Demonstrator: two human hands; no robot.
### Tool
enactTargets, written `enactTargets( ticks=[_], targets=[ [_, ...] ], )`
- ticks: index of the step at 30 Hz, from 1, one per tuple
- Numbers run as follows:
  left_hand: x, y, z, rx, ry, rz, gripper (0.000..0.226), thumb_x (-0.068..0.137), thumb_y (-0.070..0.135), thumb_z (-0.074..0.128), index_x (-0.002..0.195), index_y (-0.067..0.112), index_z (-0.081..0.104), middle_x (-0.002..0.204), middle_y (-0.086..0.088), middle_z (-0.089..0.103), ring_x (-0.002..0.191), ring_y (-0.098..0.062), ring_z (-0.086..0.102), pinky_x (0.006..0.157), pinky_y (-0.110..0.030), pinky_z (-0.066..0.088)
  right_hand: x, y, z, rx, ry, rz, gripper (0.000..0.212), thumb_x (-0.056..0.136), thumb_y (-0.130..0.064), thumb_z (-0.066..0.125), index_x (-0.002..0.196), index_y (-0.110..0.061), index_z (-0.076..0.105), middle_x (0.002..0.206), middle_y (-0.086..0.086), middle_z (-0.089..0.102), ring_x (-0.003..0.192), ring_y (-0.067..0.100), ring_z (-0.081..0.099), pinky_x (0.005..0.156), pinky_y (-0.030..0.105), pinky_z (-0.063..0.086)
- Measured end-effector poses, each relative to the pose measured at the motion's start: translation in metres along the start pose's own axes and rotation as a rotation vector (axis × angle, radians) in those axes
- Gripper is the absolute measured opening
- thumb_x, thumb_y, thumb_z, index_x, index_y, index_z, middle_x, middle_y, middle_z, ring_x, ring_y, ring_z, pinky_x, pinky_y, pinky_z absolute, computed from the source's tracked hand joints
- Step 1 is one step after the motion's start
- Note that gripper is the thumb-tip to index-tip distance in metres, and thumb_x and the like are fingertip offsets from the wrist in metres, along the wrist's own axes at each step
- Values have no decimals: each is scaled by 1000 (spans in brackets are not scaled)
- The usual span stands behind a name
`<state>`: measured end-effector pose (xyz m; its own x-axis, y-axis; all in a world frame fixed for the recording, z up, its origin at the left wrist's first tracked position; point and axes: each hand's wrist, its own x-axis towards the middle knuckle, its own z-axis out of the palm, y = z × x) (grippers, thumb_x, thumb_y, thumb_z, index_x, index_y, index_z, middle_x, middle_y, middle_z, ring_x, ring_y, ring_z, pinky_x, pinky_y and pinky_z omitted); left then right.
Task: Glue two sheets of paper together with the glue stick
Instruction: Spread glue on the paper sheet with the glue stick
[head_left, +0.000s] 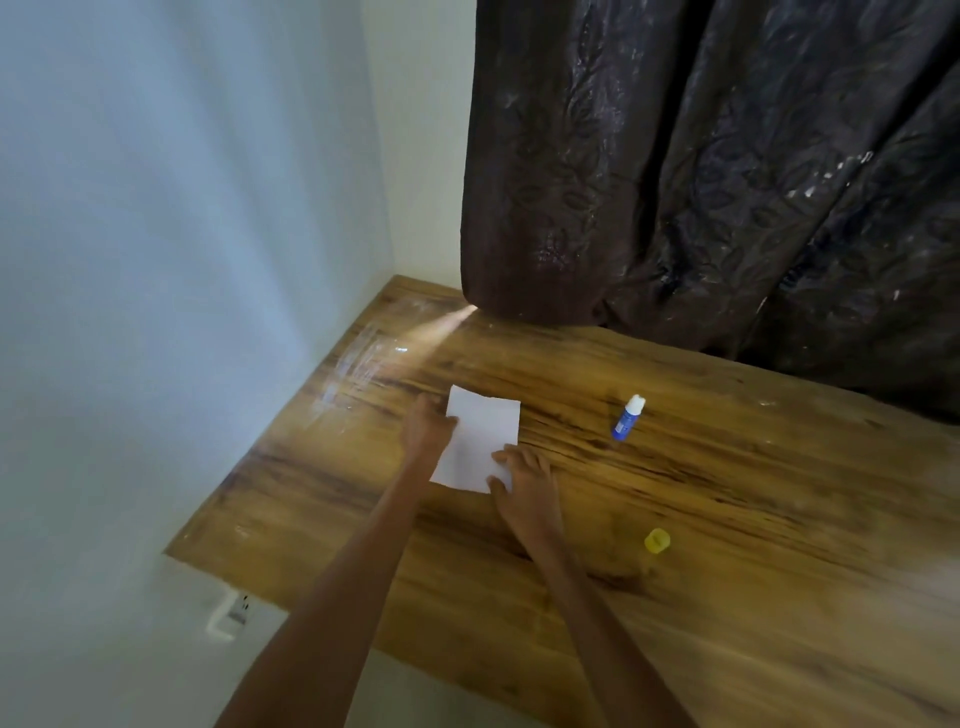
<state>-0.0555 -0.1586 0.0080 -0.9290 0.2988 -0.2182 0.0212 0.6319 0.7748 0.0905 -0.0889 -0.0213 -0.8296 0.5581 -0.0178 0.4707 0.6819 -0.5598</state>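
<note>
White paper (480, 434) lies flat on the wooden table (727, 493); I cannot tell whether it is one sheet or two stacked. My left hand (426, 428) rests on the paper's left edge. My right hand (522, 480) presses its near right corner with spread fingers. A blue glue stick (627, 417) with its white tip exposed stands uncapped to the right of the paper. Its yellow cap (657, 540) lies apart, nearer to me on the right.
A dark patterned curtain (727, 166) hangs over the table's far edge. A pale wall (156, 260) borders the table on the left, with a wall socket (231, 616) below the tabletop. Bare wood extends right of the glue stick.
</note>
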Motion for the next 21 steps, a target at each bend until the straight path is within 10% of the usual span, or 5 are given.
enactTargets(
  ticks=[6,14,21],
  targets=[
    [-11,-6,-15,-296,-81,-7,22,85,21,66,91,0,66,90,-8,66,84,-21,60,58,-20,42,-2,-2,2,246,65,114,44,92,-30,57,132,-20,46,142,2,45,130,20,42,107,36,40],
    [-29,-17,-37,-465,-257,-45,37,80,25,71,103,-3,61,104,-9,67,97,-25,62,83,-37,51,-6,-10,-16,702,205,347,18,92,-33,57,91,-16,62,90,-1,66,89,20,64,64,23,47],
    [-27,-35,-48,-181,59,-23,36,85,34,64,99,2,58,98,-14,65,95,-30,61,77,-38,46,-31,16,-35,558,256,471,30,95,-34,51,106,-10,66,82,0,62,77,13,56,72,30,47]
  ],
)
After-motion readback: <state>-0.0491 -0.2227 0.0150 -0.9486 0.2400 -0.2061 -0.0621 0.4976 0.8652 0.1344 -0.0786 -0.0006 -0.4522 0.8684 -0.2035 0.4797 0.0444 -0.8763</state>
